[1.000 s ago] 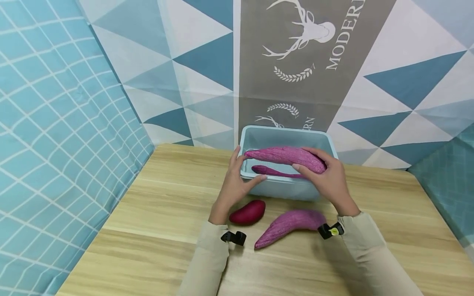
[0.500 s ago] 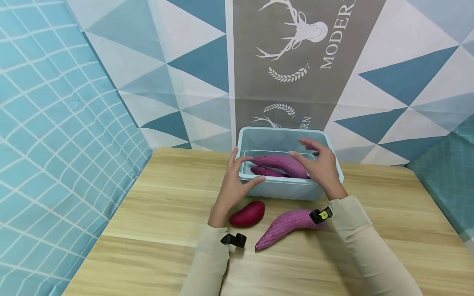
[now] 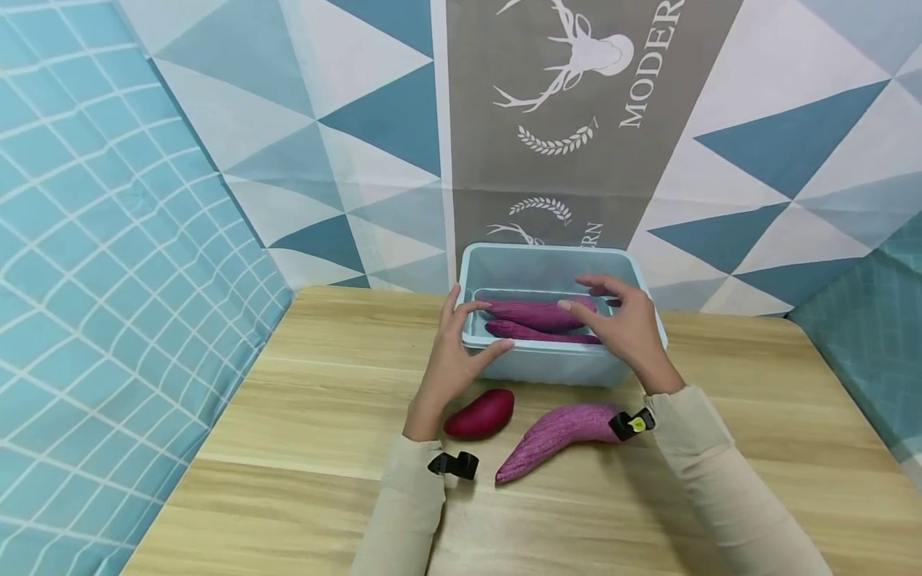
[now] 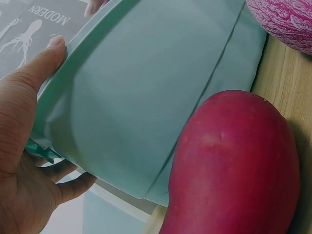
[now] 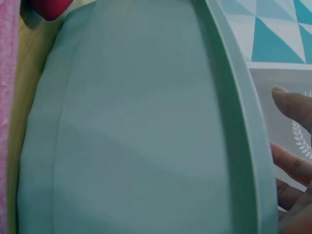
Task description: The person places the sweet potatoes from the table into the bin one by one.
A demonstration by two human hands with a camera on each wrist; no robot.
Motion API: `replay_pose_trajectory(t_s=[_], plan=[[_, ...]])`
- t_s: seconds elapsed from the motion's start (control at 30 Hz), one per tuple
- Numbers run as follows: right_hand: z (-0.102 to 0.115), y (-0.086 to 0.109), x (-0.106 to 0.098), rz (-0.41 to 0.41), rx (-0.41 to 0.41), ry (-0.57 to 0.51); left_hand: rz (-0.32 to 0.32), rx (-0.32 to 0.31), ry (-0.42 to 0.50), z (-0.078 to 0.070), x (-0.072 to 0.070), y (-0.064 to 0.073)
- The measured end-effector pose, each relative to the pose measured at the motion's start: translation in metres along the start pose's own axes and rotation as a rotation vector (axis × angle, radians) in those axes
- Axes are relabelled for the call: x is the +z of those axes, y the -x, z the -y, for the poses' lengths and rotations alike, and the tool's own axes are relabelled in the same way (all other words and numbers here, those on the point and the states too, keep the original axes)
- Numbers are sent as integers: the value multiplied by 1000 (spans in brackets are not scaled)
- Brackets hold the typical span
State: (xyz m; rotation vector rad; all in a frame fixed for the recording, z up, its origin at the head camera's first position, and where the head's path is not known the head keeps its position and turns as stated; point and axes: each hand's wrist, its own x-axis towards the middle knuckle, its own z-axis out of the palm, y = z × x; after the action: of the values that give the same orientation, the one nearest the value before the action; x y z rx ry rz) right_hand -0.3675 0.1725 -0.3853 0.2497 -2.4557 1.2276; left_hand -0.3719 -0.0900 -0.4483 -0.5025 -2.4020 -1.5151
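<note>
Head view: two long purple vegetables (image 3: 533, 314) lie inside the blue bin (image 3: 555, 366), unseen by both wrist views | left hand (image 3: 452, 360) holds the bin's front-left corner | right hand (image 3: 627, 324) spread wide, holding nothing, above the bin | in front: curved purple vegetable (image 3: 558, 436) and red vegetable (image 3: 480, 414), both cropped in the wrist views

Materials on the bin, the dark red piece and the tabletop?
Bin: likely molded plastic, satin; even color, smooth walls, formed rim.
Dark red piece: real produce or a plastic replica, can't tell; smooth, soft highlight, faint gloss.
Tabletop: wood or wood-look laminate, low sheen; visible grain.
</note>
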Motion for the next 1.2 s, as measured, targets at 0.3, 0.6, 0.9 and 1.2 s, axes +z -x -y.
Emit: replay_pose_trajectory(t_s=[0.3, 0.6, 0.9, 1.2], plan=[[1, 21, -10, 23, -11, 14, 4, -2, 0, -1, 0, -2], [2, 53, -12, 18, -34, 29, -4, 10, -6, 0, 1, -1], [2, 75, -16, 38, -81, -30, -10, 7, 21, 1, 1, 1], [-1, 92, -25, 141, -94, -41, -9, 11, 17, -1, 1, -1]])
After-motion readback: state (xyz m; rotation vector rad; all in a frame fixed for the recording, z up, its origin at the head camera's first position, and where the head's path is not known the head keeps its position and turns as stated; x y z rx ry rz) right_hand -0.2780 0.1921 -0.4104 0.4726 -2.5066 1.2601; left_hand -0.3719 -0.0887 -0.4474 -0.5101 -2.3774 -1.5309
